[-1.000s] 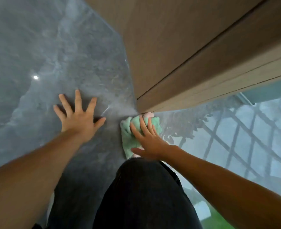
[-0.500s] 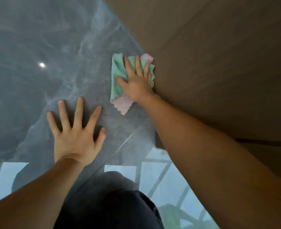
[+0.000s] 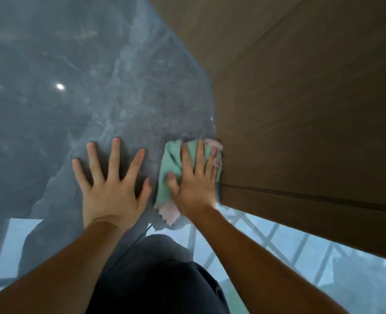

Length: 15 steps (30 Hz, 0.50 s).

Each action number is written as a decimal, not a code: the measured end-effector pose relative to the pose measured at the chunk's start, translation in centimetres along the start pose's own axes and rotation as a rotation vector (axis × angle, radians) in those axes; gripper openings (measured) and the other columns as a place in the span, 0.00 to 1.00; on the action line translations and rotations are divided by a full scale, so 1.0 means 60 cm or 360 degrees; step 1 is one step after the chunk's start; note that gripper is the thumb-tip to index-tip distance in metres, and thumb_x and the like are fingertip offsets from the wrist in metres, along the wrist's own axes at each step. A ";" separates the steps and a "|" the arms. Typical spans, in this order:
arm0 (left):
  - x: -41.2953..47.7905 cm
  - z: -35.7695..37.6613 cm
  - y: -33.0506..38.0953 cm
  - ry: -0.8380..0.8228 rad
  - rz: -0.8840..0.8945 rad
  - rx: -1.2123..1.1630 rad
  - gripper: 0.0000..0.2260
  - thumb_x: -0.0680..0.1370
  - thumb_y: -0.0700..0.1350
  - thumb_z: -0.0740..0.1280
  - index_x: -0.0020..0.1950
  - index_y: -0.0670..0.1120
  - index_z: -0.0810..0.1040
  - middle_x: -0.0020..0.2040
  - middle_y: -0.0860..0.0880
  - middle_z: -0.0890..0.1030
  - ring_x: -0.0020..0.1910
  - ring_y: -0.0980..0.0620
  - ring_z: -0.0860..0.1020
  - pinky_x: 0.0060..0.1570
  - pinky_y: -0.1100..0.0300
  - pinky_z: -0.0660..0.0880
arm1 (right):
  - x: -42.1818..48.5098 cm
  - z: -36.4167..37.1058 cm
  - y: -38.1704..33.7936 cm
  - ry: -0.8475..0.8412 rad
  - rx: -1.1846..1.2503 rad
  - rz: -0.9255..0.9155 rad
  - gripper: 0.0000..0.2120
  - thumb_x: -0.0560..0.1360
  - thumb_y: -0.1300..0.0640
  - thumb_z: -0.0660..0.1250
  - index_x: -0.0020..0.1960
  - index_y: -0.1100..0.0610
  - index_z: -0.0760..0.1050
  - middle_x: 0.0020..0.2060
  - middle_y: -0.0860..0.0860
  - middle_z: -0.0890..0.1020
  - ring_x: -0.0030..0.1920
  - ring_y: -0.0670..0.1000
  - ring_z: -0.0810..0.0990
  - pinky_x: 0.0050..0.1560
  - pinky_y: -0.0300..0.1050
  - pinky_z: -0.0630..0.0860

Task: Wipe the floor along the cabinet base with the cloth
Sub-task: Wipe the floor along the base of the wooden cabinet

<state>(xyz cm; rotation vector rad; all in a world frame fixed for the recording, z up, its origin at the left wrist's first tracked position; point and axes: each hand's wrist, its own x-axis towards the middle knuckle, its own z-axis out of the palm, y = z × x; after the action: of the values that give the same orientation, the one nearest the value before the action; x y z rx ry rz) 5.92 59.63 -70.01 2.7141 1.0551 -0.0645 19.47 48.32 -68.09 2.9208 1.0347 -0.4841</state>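
Note:
A green and pink cloth (image 3: 169, 168) lies bunched on the glossy grey marble floor (image 3: 74, 64), right against the foot of the brown wooden cabinet (image 3: 301, 109). My right hand (image 3: 196, 180) presses flat on top of the cloth, fingers spread and pointing away from me, its outer edge touching the cabinet. My left hand (image 3: 112, 177) rests flat on the bare floor just left of the cloth, fingers splayed, holding nothing. Much of the cloth is hidden under my right palm.
The cabinet fills the right side, with a horizontal seam (image 3: 301, 196) low on its face. My dark trouser knee (image 3: 160, 279) sits at the bottom centre. The shiny floor reflects a window grille (image 3: 278, 245) near me and a ceiling light (image 3: 60, 86) at the left.
My right hand has drawn the cloth back toward me along the cabinet base, from well ahead of my left hand to beside it. My left hand has stayed planted on the floor.

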 end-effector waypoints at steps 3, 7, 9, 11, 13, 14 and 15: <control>-0.001 0.004 0.002 0.0019 -0.0021 0.0016 0.29 0.76 0.65 0.52 0.78 0.60 0.57 0.81 0.44 0.55 0.78 0.31 0.46 0.72 0.29 0.45 | 0.164 -0.039 -0.031 0.0093 0.0011 0.0017 0.37 0.75 0.38 0.56 0.78 0.46 0.45 0.79 0.57 0.47 0.77 0.65 0.40 0.75 0.61 0.41; 0.001 0.001 0.001 0.0007 -0.0021 -0.0019 0.29 0.77 0.64 0.52 0.78 0.60 0.57 0.81 0.44 0.55 0.78 0.31 0.46 0.72 0.29 0.44 | 0.260 -0.073 -0.039 -0.0064 0.0030 -0.0022 0.36 0.76 0.38 0.54 0.78 0.44 0.43 0.80 0.56 0.44 0.77 0.64 0.38 0.76 0.61 0.39; -0.002 -0.001 0.002 -0.0021 -0.0027 -0.0023 0.29 0.77 0.64 0.52 0.78 0.60 0.57 0.81 0.44 0.54 0.78 0.31 0.45 0.72 0.29 0.44 | 0.211 -0.069 -0.024 -0.0010 -0.0049 -0.0120 0.34 0.77 0.38 0.53 0.78 0.45 0.44 0.80 0.56 0.46 0.78 0.63 0.41 0.76 0.61 0.42; -0.003 -0.006 0.005 -0.0031 -0.0041 -0.0028 0.29 0.76 0.64 0.53 0.78 0.60 0.57 0.81 0.44 0.54 0.78 0.31 0.45 0.72 0.29 0.43 | 0.107 -0.049 0.006 -0.0008 -0.0170 -0.0227 0.33 0.78 0.38 0.50 0.78 0.47 0.43 0.79 0.57 0.48 0.78 0.63 0.44 0.77 0.62 0.47; -0.002 -0.010 0.007 -0.0042 -0.0038 -0.0061 0.30 0.76 0.64 0.54 0.78 0.60 0.57 0.81 0.44 0.54 0.78 0.31 0.45 0.72 0.29 0.43 | -0.019 -0.032 0.047 -0.0174 -0.0204 -0.0273 0.34 0.78 0.38 0.48 0.77 0.47 0.36 0.79 0.58 0.45 0.78 0.64 0.43 0.76 0.64 0.50; -0.001 -0.011 0.007 -0.0050 -0.0033 -0.0075 0.30 0.76 0.64 0.54 0.78 0.60 0.57 0.81 0.44 0.54 0.78 0.31 0.46 0.72 0.29 0.43 | -0.073 -0.025 0.064 -0.0240 -0.0179 -0.0284 0.34 0.78 0.38 0.49 0.77 0.45 0.35 0.79 0.57 0.44 0.78 0.64 0.44 0.76 0.63 0.51; -0.001 -0.012 0.007 -0.0057 -0.0032 -0.0084 0.30 0.76 0.64 0.54 0.78 0.60 0.57 0.81 0.44 0.54 0.78 0.30 0.46 0.72 0.29 0.43 | -0.115 -0.018 0.076 -0.0280 -0.0157 -0.0299 0.35 0.78 0.38 0.50 0.77 0.44 0.36 0.79 0.56 0.43 0.78 0.63 0.45 0.76 0.62 0.52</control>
<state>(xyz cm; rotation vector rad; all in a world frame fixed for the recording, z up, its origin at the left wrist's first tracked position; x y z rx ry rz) 6.13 59.47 -69.22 2.6460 1.0590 -0.0868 17.50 40.64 -65.47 2.6530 1.2728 -0.6604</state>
